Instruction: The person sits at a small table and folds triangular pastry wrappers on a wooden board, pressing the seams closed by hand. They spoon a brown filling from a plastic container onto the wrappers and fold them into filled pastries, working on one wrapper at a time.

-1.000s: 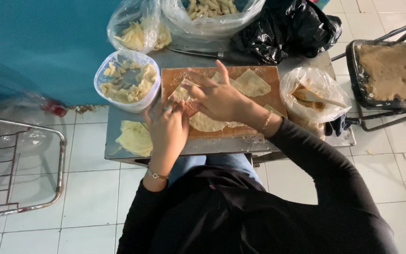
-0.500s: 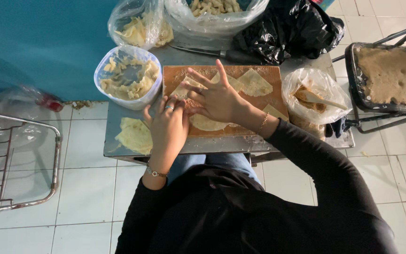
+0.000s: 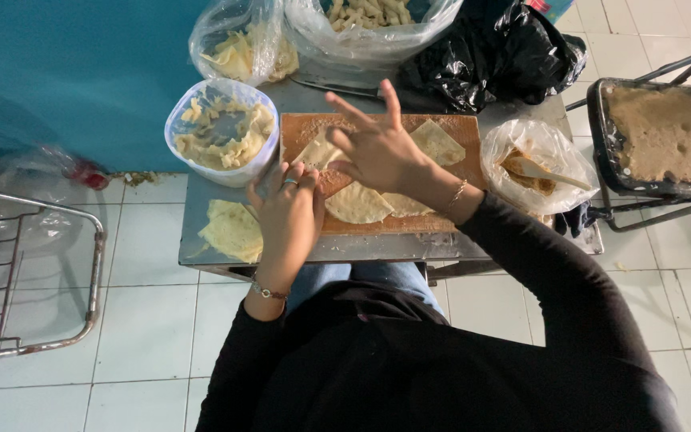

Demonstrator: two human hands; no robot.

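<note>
A wooden board (image 3: pixel 461 128) lies on a small metal table (image 3: pixel 377 246), with thin round pastry wrappers (image 3: pixel 359 205) spread on it. My right hand (image 3: pixel 377 148) hovers over the board's left half, fingers spread, fingertips touching a folded wrapper (image 3: pixel 313 152). My left hand (image 3: pixel 289 214) rests at the board's left edge, fingers curled against the same wrapper. Whether either hand grips it is hidden. A stack of wrappers (image 3: pixel 233 230) lies on the table left of my left hand.
A plastic tub of pale filling (image 3: pixel 221 132) stands left of the board. Clear bags of pastries (image 3: pixel 241 48) and a black bag (image 3: pixel 497 56) sit at the back. A bag with a spoon (image 3: pixel 533 168) is at the right, a dark tray (image 3: pixel 665 136) beyond. A wire rack (image 3: pixel 17 280) stands left.
My right hand has lifted slightly and spread its fingers wider over the board. My left hand has stayed at the board's left edge.
</note>
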